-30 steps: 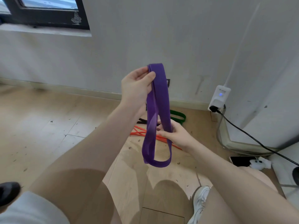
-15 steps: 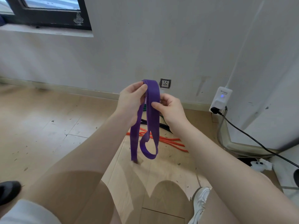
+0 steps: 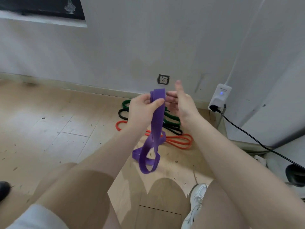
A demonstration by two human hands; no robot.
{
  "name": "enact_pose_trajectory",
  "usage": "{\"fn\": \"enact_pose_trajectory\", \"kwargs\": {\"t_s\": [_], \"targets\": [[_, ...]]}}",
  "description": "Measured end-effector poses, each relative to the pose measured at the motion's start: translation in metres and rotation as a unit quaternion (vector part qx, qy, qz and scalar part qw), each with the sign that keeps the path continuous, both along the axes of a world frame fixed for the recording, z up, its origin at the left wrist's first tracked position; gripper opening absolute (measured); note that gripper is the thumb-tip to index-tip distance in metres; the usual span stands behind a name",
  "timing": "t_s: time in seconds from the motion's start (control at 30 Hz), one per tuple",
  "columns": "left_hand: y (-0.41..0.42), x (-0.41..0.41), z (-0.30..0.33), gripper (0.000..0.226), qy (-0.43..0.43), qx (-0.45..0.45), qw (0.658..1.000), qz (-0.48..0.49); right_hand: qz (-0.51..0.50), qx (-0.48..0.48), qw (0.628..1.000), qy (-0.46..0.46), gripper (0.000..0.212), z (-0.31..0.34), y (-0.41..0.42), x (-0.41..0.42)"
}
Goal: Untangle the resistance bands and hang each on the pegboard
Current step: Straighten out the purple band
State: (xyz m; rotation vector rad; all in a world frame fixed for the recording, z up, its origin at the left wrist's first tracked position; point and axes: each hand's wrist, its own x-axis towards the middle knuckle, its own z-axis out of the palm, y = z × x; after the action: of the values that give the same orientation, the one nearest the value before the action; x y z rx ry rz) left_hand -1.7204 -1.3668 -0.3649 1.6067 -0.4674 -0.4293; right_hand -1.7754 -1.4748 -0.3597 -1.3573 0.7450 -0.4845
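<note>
Low over the wooden floor (image 3: 49,129), the right hand (image 3: 180,103) has let go, fingers spread, leaving the purple band (image 3: 156,119) pinched in the left hand (image 3: 143,108), folded loops dangling, ready for the unseen pegboard.

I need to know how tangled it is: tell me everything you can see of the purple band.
The purple band is a wide, flat, rubbery-looking loop. The left hand pinches its folded top; the open right hand is beside it, contact unclear. It hangs down, its lower part twisted into overlapping loops above the wooden floor.
</note>
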Motion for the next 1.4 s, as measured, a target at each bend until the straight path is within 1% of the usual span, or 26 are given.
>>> {"fn": "enact_pose_trajectory", "kwargs": {"t_s": [0.07, 0.1, 0.13, 0.2, 0.27, 0.33, 0.4, 0.53, 0.63, 0.7, 0.73, 0.77, 0.83, 0.9, 1.0, 1.03, 1.07, 1.1, 1.13, 1.17, 1.2, 1.23, 1.27, 1.3, 1.37, 1.4], "targets": [[-0.010, 0.005, 0.013, 0.008, 0.037, 0.011, 0.999, 0.026, -0.002, -0.120, 0.991, 0.068, 0.041, -0.023, 0.004, -0.024], [-0.014, 0.006, 0.018, 0.010, 0.067, 0.004, 0.997, 0.038, 0.015, -0.169, 0.982, 0.087, 0.039, -0.036, 0.010, -0.038], [-0.018, 0.006, 0.023, 0.013, 0.098, -0.013, 0.994, 0.047, 0.042, -0.203, 0.972, 0.107, 0.042, -0.049, 0.018, -0.049], [-0.021, 0.003, 0.033, 0.020, 0.147, -0.045, 0.986, 0.058, 0.077, -0.234, 0.955, 0.163, 0.065, -0.071, 0.032, -0.059], [-0.022, 0.001, 0.044, 0.022, 0.180, -0.076, 0.979, 0.065, 0.052, -0.244, 0.943, 0.221, 0.079, -0.088, 0.040, -0.055], [-0.022, 0.000, 0.055, 0.021, 0.200, -0.102, 0.973, 0.063, -0.004, -0.209, 0.951, 0.227, 0.072, -0.099, 0.038, -0.045], [-0.021, 0.001, 0.068, 0.019, 0.224, -0.139, 0.963, 0.063, -0.056, -0.148, 0.967, 0.201, 0.051, -0.106, 0.029, -0.037], [-0.016, 0.010, 0.080, 0.014, 0.256, -0.185, 0.946, 0.079, -0.094, -0.136, 0.964, 0.210, 0.013, -0.109, 0.005, -0.040], [-0.012, 0.029, 0.071, 0.014, 0.271, -0.199, 0.935, 0.113, -0.136, -0.022, 0.981, 0.134, 0.005, -0.098, -0.012, -0.042], [-0.005, 0.053, 0.057, 0.013, 0.278, -0.194, 0.929, 0.145, -0.138, 0.077, 0.986, 0.059, 0.010, -0.085, -0.019, -0.042], [-0.001, 0.066, 0.048, 0.008, 0.287, -0.189, 0.925, 0.162, -0.120, 0.113, 0.986, 0.028, 0.009, -0.079, -0.023, -0.043], [0.002, 0.076, 0.041, 0.007, 0.295, -0.184, 0.921, 0.176, -0.086, 0.123, 0.989, 0.015, 0.009, -0.073, -0.025, -0.045], [0.008, 0.092, 0.025, 0.030, 0.320, -0.175, 0.909, 0.204, 0.015, 0.102, 0.994, 0.028, 0.012, -0.061, -0.030, -0.050], [0.011, 0.098, 0.016, 0.039, 0.333, -0.169, 0.904, 0.207, 0.097, 0.106, 0.989, 0.021, 0.013, -0.049, -0.037, -0.060], [0.014, 0.103, 0.009, 0.040, 0.339, -0.156, 0.905, 0.204, 0.147, 0.185, 0.970, -0.065, 0.018, -0.039, -0.053, -0.077], [0.015, 0.103, 0.007, 0.040, 0.346, -0.156, 0.903, 0.200, 0.161, 0.209, 0.961, -0.081, 0.021, -0.039, -0.058, -0.081], [0.015, 0.102, 0.005, 0.040, 0.350, -0.161, 0.902, 0.195, 0.183, 0.214, 0.957, -0.070, 0.022, -0.037, -0.060, -0.085], [0.014, 0.100, 0.004, 0.039, 0.348, -0.164, 0.903, 0.192, 0.207, 0.179, 0.961, -0.025, 0.017, -0.039, -0.061, -0.087], [0.013, 0.097, 0.004, 0.038, 0.338, -0.162, 0.908, 0.188, 0.232, 0.105, 0.966, 0.048, 0.009, -0.044, -0.060, -0.088], [0.011, 0.094, 0.006, 0.037, 0.322, -0.158, 0.915, 0.183, 0.250, -0.001, 0.959, 0.135, 0.011, -0.049, -0.059, -0.089], [0.009, 0.088, 0.009, 0.037, 0.302, -0.153, 0.926, 0.168, 0.248, -0.102, 0.940, 0.212, 0.013, -0.054, -0.058, -0.088], [0.008, 0.082, 0.014, 0.036, 0.273, -0.137, 0.941, 0.144, 0.219, -0.173, 0.925, 0.259, 0.011, -0.058, -0.056, -0.086], [0.008, 0.074, 0.021, 0.035, 0.232, -0.103, 0.960, 0.118, 0.177, -0.204, 0.926, 0.266, 0.005, -0.057, -0.052, -0.083], [0.009, 0.065, 0.025, 0.034, 0.187, -0.058, 0.977, 0.086, 0.136, -0.218, 0.936, 0.239, 0.008, -0.053, -0.046, -0.078], [0.012, 0.049, 0.035, 0.029, 0.116, 0.015, 0.993, 0.023, 0.087, -0.228, 0.959, 0.145, 0.024, -0.039, -0.035, -0.066], [0.014, 0.042, 0.040, 0.024, 0.094, 0.030, 0.995, -0.009, 0.083, -0.242, 0.961, 0.104, 0.030, -0.030, -0.029, -0.059]]}}
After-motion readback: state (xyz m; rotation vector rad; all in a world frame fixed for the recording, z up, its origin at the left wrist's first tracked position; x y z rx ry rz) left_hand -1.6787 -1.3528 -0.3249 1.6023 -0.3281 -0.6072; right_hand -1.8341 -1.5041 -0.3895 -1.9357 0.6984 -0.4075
